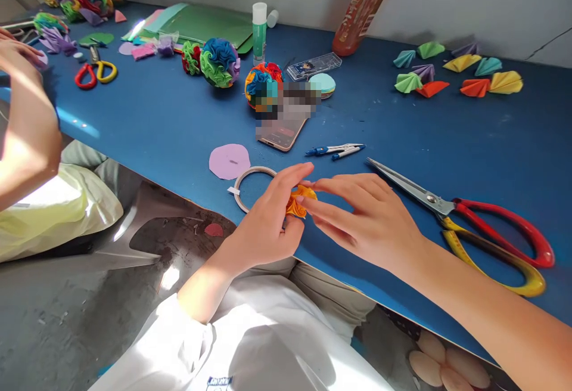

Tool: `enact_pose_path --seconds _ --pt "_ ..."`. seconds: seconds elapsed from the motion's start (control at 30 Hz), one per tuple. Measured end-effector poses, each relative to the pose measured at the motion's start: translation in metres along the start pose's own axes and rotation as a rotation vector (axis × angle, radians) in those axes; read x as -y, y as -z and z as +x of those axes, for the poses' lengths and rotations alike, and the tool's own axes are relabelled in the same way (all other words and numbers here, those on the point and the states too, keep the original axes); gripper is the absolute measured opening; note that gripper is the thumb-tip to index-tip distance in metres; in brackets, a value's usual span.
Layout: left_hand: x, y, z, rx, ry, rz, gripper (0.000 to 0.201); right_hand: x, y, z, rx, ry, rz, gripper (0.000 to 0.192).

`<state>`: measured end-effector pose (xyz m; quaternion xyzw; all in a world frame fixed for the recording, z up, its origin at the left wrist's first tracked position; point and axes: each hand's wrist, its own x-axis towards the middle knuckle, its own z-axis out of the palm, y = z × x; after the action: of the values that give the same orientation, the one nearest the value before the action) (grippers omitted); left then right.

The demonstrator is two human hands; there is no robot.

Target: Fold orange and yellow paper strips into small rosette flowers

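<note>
My left hand [268,224] is closed around a small ruffled orange-yellow paper piece [304,201] over the table's front edge. My right hand [370,212] reaches in from the right, its thumb and fingertips pinching the same piece. Behind my left hand lies a roll of white tape [243,200] with a loose end sticking out. Beside the roll rests a purple paper circle [229,161]. A blue and white compass [335,151] sits just beyond my fingers. Big scissors [431,199] with red and yellow handles lie to the right of my right hand.
Folded paper fans [462,62] are grouped at the back right. A phone [286,123], ruffled paper balls [220,63], a glue stick [260,33] and an orange bottle [361,9] stand farther back. Another person's arm [29,105] is at the left, near smaller scissors [95,69].
</note>
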<state>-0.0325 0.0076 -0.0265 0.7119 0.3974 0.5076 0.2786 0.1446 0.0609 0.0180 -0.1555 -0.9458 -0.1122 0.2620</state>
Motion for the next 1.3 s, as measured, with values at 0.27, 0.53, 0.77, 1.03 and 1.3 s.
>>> enact_pose_path --seconds 0.27,0.53,0.77,1.03,1.3 --pt "0.001 0.001 -0.002 -0.047 0.018 -0.088 0.068 0.0 -0.005 0.002 0.019 -0.006 0.093 0.01" --pt "0.003 -0.007 0.0 -0.352 -0.046 0.092 0.017 0.0 -0.004 0.001 -0.003 -0.288 0.311 0.008" --pt "0.001 -0.007 0.003 -0.325 -0.2 0.23 0.016 -0.004 0.012 0.011 0.304 -0.832 0.762 0.035" --pt "0.003 -0.002 0.005 -0.133 -0.009 -0.04 0.007 -0.01 0.02 0.01 0.506 -0.825 0.842 0.038" --pt "0.001 0.0 0.004 -0.224 0.209 -0.196 0.016 0.007 0.02 0.014 0.179 -0.626 0.588 0.018"
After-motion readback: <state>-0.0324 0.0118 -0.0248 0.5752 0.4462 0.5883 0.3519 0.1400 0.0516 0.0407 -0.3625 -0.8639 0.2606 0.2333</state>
